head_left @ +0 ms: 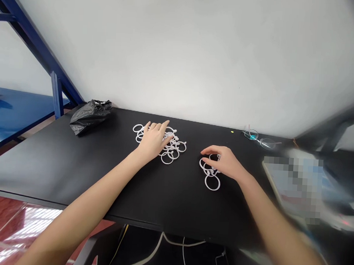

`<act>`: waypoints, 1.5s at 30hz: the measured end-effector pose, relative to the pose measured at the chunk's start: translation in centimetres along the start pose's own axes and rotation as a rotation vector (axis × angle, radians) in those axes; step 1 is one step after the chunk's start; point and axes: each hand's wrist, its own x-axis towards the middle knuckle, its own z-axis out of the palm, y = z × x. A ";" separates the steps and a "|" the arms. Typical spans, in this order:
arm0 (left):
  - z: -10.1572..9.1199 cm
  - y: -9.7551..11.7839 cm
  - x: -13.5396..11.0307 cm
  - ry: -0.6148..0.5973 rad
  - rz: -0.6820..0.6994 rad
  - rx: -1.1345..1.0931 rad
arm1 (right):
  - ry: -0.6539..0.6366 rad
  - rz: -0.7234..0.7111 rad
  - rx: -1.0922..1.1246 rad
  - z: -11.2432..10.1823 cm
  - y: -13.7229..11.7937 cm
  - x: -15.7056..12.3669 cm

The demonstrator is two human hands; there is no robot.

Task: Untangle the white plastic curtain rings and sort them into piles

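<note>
A pile of white rings point(167, 158), each with a small knob or clip, lies on the black table point(103, 164). My left hand point(153, 140) rests over the left part of this pile, fingers spread, hiding some of the rings. To the right sits a smaller cluster of white rings point(212, 182). Above that cluster is my right hand point(221, 160), thumb and fingers apart in a curve, covering part of it. I see no ring gripped in either hand, and whether the fingertips touch the rings is unclear.
A crumpled black plastic bag point(91, 116) lies at the back left. Eyeglasses point(259, 140) rest near the white wall at the back right. Blurred, pixelated flat items point(293, 187) cover the right side. Cables point(145, 258) hang below the table's front edge; a blue metal frame point(38, 40) stands left.
</note>
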 end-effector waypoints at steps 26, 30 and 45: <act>0.6 6.5 -2.0 -0.514 -0.171 -1.330 | 0.311 -0.265 0.257 2.2 -2.0 -0.7; 0.0 6.2 -1.4 -0.484 -0.307 -1.428 | 0.276 -0.160 0.379 1.9 -1.9 -0.6; -0.1 5.8 -1.8 -0.418 -0.233 -1.348 | 0.201 -0.171 0.334 2.9 -2.0 -0.9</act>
